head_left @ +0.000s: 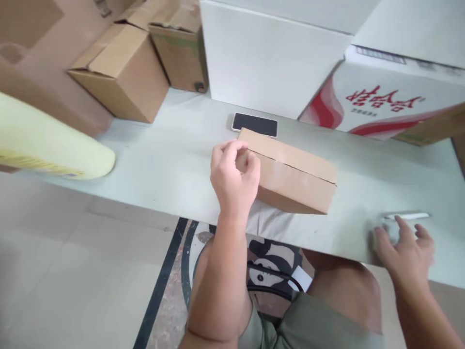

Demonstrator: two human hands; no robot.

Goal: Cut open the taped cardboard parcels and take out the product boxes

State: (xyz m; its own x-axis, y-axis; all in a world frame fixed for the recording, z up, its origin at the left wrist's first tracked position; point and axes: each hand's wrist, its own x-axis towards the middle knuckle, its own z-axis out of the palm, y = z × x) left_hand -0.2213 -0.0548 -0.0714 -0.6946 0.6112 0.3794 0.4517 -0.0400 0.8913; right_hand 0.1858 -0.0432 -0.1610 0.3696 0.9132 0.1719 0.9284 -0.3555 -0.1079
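Note:
In the middle of the table lies a small brown cardboard box [290, 169], set at a slant, with a seam running along its top. My left hand [234, 177] is at its left end, thumb and fingers curled onto the top edge there. To the right, near the front edge, my right hand [409, 247] is slightly blurred, its fingers apart. A pale, roundish thing [392, 230] shows between thumb and forefinger, too blurred to name; whether they touch it I cannot tell. Just beyond the fingers lies a slim white stick-like object [409, 215].
A phone [256, 125] lies behind the small box. Brown cartons [134, 77], a large white box [272, 58] and a red-and-white printed carton [385, 97] line the back. From the left juts a pale yellow roll [54, 140]. The table's front edge runs above my legs.

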